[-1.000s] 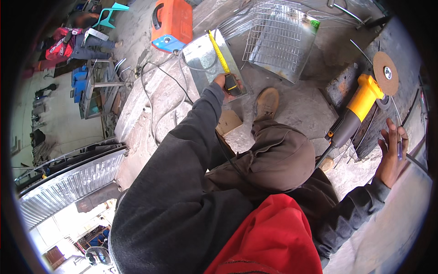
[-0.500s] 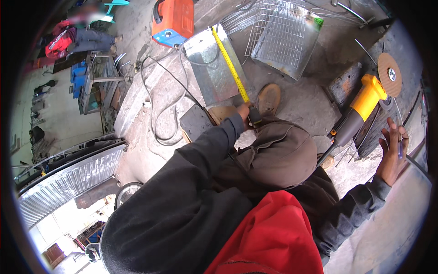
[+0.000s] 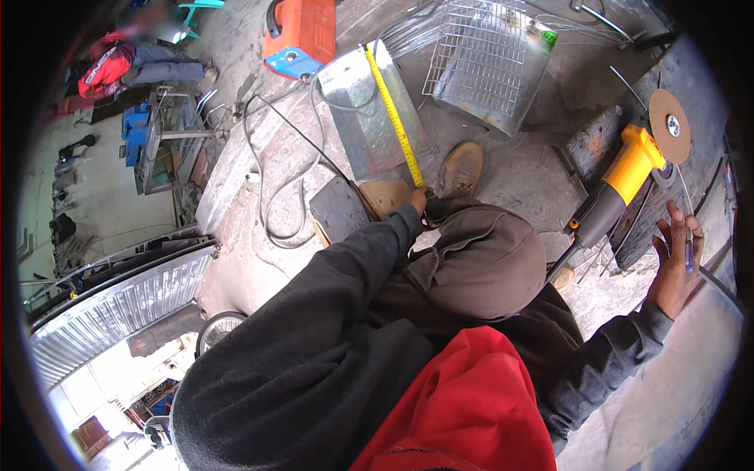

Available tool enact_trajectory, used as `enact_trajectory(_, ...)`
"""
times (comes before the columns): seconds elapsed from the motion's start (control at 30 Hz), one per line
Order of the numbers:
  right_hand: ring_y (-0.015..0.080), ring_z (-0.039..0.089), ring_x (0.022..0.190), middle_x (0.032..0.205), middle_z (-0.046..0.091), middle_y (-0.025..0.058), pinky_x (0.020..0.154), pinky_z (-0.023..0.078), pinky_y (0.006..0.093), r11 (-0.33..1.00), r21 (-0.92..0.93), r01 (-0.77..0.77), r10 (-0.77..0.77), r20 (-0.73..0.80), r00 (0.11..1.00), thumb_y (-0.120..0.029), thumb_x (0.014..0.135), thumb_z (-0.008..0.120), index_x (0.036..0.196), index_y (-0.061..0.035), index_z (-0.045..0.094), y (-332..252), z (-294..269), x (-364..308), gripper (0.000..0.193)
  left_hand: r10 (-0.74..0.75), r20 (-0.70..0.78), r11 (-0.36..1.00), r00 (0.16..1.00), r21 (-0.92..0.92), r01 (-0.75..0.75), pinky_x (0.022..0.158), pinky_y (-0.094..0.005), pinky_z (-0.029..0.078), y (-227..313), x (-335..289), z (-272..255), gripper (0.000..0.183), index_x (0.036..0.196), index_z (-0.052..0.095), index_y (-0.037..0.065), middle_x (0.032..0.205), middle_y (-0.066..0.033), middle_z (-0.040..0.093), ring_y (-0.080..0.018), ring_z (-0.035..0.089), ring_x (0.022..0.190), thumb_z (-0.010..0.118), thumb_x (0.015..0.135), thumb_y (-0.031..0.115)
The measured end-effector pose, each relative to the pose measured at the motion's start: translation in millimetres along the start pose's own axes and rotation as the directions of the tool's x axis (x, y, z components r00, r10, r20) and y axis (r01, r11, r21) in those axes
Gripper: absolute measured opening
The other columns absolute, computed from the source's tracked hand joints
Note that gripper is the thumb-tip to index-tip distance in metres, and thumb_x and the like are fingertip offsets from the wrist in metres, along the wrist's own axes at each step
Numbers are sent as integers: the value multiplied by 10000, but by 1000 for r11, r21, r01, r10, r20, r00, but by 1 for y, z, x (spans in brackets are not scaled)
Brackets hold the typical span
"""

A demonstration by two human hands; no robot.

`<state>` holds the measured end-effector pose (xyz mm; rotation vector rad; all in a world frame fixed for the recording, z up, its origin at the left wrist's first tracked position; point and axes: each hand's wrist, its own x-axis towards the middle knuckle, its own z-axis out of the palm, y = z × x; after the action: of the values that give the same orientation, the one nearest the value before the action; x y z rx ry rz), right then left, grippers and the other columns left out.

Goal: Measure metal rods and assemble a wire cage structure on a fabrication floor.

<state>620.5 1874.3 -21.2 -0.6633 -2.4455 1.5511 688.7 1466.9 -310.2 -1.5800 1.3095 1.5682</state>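
Observation:
My left hand [image 3: 420, 199] is closed around a tape measure, its case now mostly hidden by the hand and my knee. The yellow blade [image 3: 395, 123] runs out from it, away from me, along a shiny sheet-metal piece [image 3: 353, 133] on the ground. At the right, my right hand [image 3: 672, 263] is raised palm up with bent fingers, a slim pen [image 3: 689, 255] held in them. Just beyond that hand rests a yellow and dark angle grinder [image 3: 626, 179] with a brown cutting disc [image 3: 670, 127].
A wire rack [image 3: 475, 59] lies over a metal sheet at the far side. An orange and blue welding machine [image 3: 300, 38] stands left of it, with loose cables [image 3: 302, 188] on the ground. Dark blocks [image 3: 338, 210] flank my shoe [image 3: 462, 169]. A person [image 3: 129, 67] is bent over far left.
My left hand has drawn slightly back toward me, and the tape case that showed beside it is now hidden. The right hand and pen look nearly unmoved.

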Motion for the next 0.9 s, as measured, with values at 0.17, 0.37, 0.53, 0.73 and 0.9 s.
enact_trajectory(0.17, 175, 615, 1040, 1250, 498, 27, 868, 470, 314, 998, 60, 21, -23, 43, 999, -422, 932, 653, 1163, -71, 686, -16, 16, 0, 422, 153, -9, 988, 988, 32, -153, 806, -500, 479, -17, 57, -41, 488, 1103, 617, 110, 927, -106, 649, -332, 614, 897, 364, 964, 503)
enact_trajectory(0.37, 179, 612, 984, 1215, 510, 55, 823, 473, 300, 997, 79, -17, 20, -29, 999, -402, 897, 693, 1142, -23, 635, -20, -5, -8, 455, 751, -115, 653, 650, 274, -706, 828, -410, 462, 3, 6, 12, 608, 1152, 570, -21, 1000, -153, 629, -283, 598, 891, 582, 903, 534)
enact_trajectory(0.53, 174, 642, 870, 1009, 654, 78, 745, 486, 284, 955, 294, -32, 59, -83, 995, -329, 844, 761, 1152, -38, 522, -31, 1, -6, 486, 663, -19, 747, 748, -45, -663, 740, -350, 494, 46, 1, -19, 682, 1223, 481, -20, 981, -112, 581, -200, 576, 815, 767, 797, 430)
enact_trajectory(0.73, 175, 654, 900, 1027, 690, 80, 765, 500, 287, 929, 369, 8, 66, -186, 980, -315, 863, 735, 1175, -35, 498, -20, -29, -2, 481, 555, 143, 828, 820, -195, -526, 637, -387, 543, 73, -43, -42, 499, 1101, 537, 72, 885, -60, 582, -194, 603, 703, 777, 769, 357)
enact_trajectory(0.9, 231, 607, 1085, 1234, 645, 104, 915, 463, 340, 957, 290, 29, 30, -197, 980, -384, 903, 676, 1263, -56, 478, 26, -68, 9, 526, 434, 248, 876, 866, -341, -341, 707, -511, 546, 120, -94, -60, 290, 989, 558, 126, 856, -84, 631, -265, 638, 769, 698, 811, 307)
